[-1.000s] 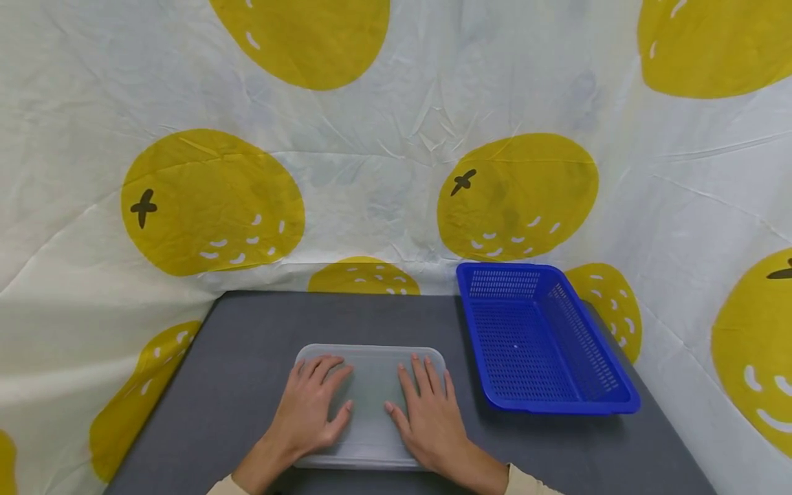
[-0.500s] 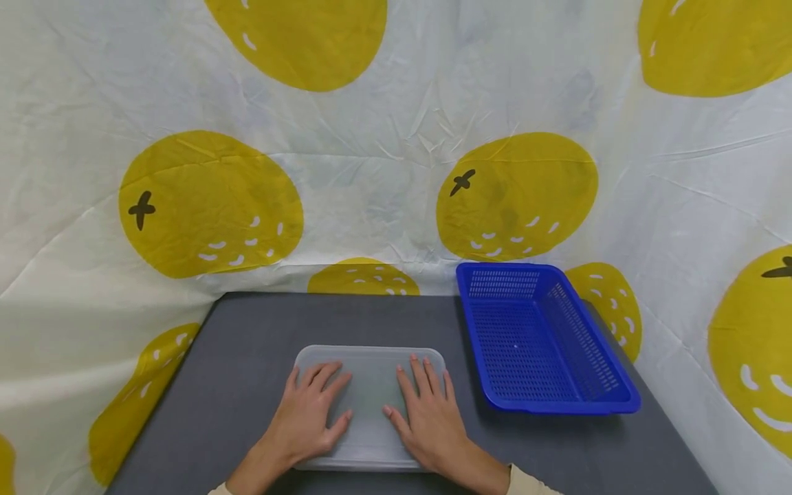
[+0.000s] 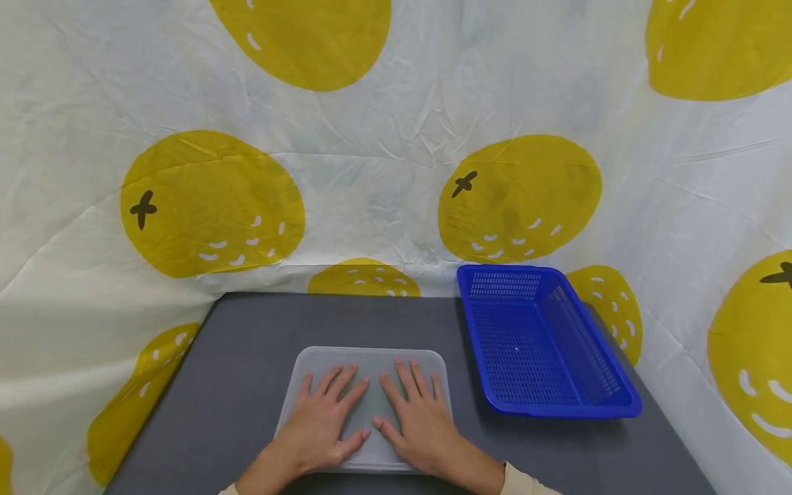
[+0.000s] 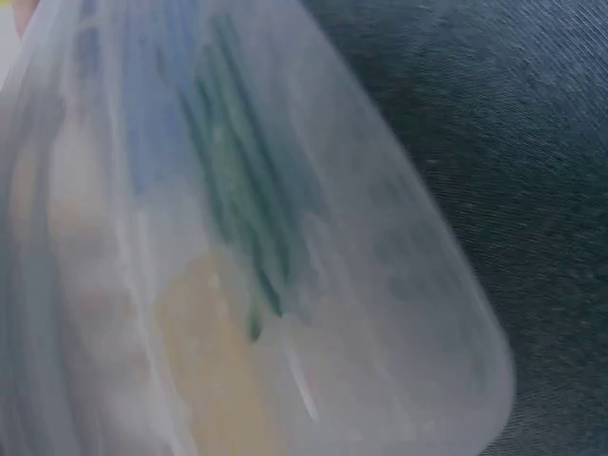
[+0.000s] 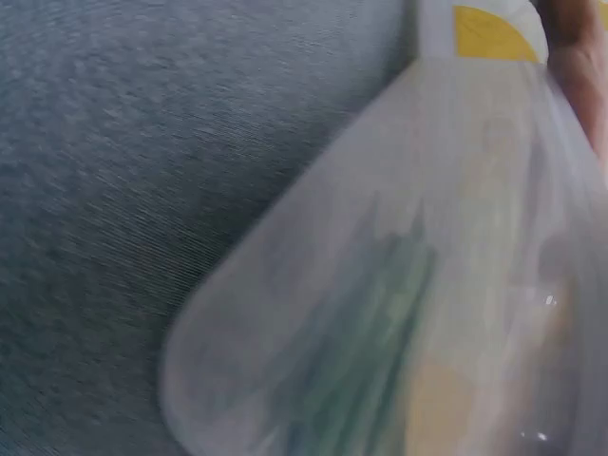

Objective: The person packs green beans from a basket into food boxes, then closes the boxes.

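Observation:
A translucent plastic container with a pale lid [image 3: 374, 357] sits on the table near its front. My left hand [image 3: 318, 423] rests palm down on the left half of the lid, fingers spread and nearly straight. Across from it my right hand [image 3: 423, 419] lies on the right half in the same way. The thumbs point inward, with a small gap between them. Through the cloudy container wall [image 4: 399, 285] in the left wrist view, long thin green shapes [image 4: 237, 171] show dimly. Similar green strips [image 5: 380, 342] appear in the right wrist view; their kind is too blurred to tell.
To the right of the container stands a blue perforated basket [image 3: 520, 357], a short way from my right hand. Both are on a dark grey table [image 3: 247, 344]. A white curtain [image 3: 371, 192] printed with yellow fruit hangs behind and at the sides.
Both hands have slid inward over the lid, so the fingers and thumbs are closer together. The left hand has shifted right, the right hand slightly left. The container and basket have stayed put.

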A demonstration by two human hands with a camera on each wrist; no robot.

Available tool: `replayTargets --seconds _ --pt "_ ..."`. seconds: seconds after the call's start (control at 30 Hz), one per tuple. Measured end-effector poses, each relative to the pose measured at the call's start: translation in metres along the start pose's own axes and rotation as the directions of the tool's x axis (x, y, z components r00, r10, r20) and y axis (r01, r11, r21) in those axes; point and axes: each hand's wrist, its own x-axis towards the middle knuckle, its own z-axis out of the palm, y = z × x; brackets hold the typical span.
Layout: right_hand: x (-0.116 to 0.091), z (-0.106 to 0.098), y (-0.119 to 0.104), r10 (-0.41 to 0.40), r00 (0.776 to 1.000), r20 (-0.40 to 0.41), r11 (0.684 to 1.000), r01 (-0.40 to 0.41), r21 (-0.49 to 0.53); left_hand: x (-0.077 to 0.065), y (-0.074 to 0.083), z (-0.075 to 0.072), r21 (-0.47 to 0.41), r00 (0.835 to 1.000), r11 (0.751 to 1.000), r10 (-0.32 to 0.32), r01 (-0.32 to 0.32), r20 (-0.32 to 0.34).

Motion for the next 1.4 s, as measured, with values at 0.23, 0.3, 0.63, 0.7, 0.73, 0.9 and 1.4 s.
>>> replayTargets --seconds 0.23,0.3,0.63,0.7,0.73,0.9,1.4 --pt "-0.002 -0.001 -0.001 -0.022 1.0 -0.005 1.0 0.022 -0.003 -0.001 0.0 -0.001 -0.009 1.0 1.0 0.012 -0.012 -0.002" --pt "-0.002 -0.003 0.0 -0.019 1.0 0.001 1.0 0.019 -0.001 -0.003 -0.003 -0.004 -0.016 1.0 1.0 0.007 -0.008 -0.001" --pt "-0.007 -0.005 0.01 0.003 1.0 0.021 0.999 -0.002 -0.037 -0.011 -0.015 -0.007 -0.028 0.999 0.999 -0.024 0.023 -0.031" --pt "-0.007 -0.004 0.011 0.004 1.0 0.016 0.999 -0.004 -0.034 -0.011 -0.015 -0.006 -0.026 0.999 0.999 -0.026 0.025 -0.032" --pt "-0.008 -0.004 0.011 0.005 1.0 0.012 0.999 -0.005 -0.033 -0.011 -0.015 -0.006 -0.026 0.999 0.999 -0.027 0.026 -0.033" --pt "-0.007 -0.003 0.01 0.005 1.0 -0.005 0.999 -0.005 -0.036 -0.011 -0.016 -0.007 -0.028 0.999 0.999 -0.04 0.04 -0.016" --pt "-0.007 0.0 0.01 -0.009 0.998 -0.059 0.998 0.006 -0.056 -0.011 -0.015 -0.007 -0.017 0.998 1.0 -0.022 0.021 -0.06"
